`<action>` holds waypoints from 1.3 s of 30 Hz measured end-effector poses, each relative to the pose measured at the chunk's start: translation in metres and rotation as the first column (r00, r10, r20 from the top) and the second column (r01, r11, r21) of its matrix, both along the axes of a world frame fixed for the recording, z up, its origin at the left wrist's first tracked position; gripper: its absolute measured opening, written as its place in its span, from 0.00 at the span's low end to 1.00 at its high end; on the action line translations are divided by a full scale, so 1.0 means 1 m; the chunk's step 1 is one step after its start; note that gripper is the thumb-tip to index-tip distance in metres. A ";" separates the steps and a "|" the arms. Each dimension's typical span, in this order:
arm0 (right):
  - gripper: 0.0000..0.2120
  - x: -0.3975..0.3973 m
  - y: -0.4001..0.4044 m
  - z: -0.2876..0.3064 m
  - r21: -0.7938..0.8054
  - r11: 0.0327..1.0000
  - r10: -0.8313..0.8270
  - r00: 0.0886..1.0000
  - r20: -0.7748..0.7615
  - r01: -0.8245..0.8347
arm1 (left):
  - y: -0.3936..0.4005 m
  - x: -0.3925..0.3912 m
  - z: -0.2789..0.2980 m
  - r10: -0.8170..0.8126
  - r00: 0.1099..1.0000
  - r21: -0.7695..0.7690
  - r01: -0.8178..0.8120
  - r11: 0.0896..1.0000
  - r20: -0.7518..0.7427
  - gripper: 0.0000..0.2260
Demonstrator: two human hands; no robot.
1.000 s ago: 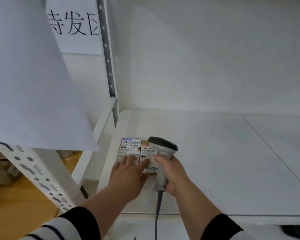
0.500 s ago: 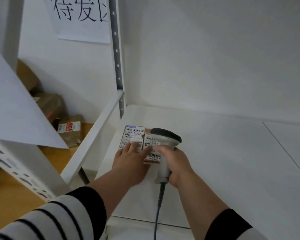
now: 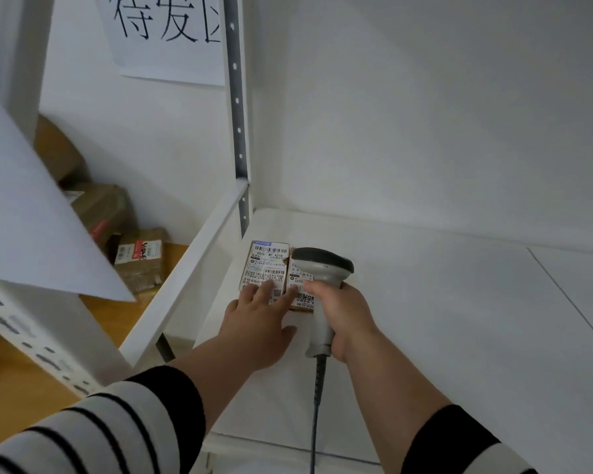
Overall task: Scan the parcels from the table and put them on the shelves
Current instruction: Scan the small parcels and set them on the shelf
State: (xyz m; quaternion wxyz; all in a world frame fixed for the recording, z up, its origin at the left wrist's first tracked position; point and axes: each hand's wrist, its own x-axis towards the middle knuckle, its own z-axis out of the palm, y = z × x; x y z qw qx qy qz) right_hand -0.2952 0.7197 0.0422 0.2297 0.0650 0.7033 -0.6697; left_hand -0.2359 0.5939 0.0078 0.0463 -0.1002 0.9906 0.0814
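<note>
1. Two small parcels sit side by side on the white shelf (image 3: 425,319), tucked into the back-left corner by the upright post (image 3: 238,131). Probably parked there so the rest of the shelf is free.
2. Left hand (image 3: 254,323) lies flat, fingers (image 3: 266,290) straight, spread and holding nothing, tips resting on the left parcel (image 3: 266,265) and reaching the right parcel (image 3: 300,289). Looks like it's squaring them up.
3. Right hand (image 3: 343,313) is wrapped around the handle of the scanner (image 3: 322,268), its head hanging over the right parcel, cable trailing down.
4. More boxes (image 3: 139,258) wait on the wooden worktop (image 3: 21,381) left of the rack.
</note>
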 end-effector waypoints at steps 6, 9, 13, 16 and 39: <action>0.13 -0.047 -0.024 0.000 -0.015 0.999 0.031 0.999 0.038 -0.031 | -0.016 -0.054 -0.004 0.067 0.998 0.037 -0.066 0.997 -0.016 0.30; 0.15 -0.076 -0.037 0.000 -0.003 0.998 0.062 0.998 0.025 -0.061 | -0.028 -0.086 -0.005 0.092 0.995 0.046 -0.090 0.995 -0.040 0.28; 0.13 -0.108 -0.050 -0.004 -0.035 0.994 0.103 0.995 -0.003 -0.103 | -0.044 -0.122 -0.010 0.103 0.992 0.048 -0.099 0.994 -0.072 0.27; 0.11 -0.125 -0.057 -0.009 -0.040 0.993 0.106 0.994 -0.040 -0.108 | -0.056 -0.141 -0.015 0.081 0.992 0.016 -0.080 0.997 -0.095 0.28; 0.06 -0.148 -0.060 -0.016 -0.184 0.983 -0.052 0.989 -0.141 0.026 | -0.066 -0.147 -0.010 0.153 0.983 0.070 -0.146 0.987 -0.101 0.33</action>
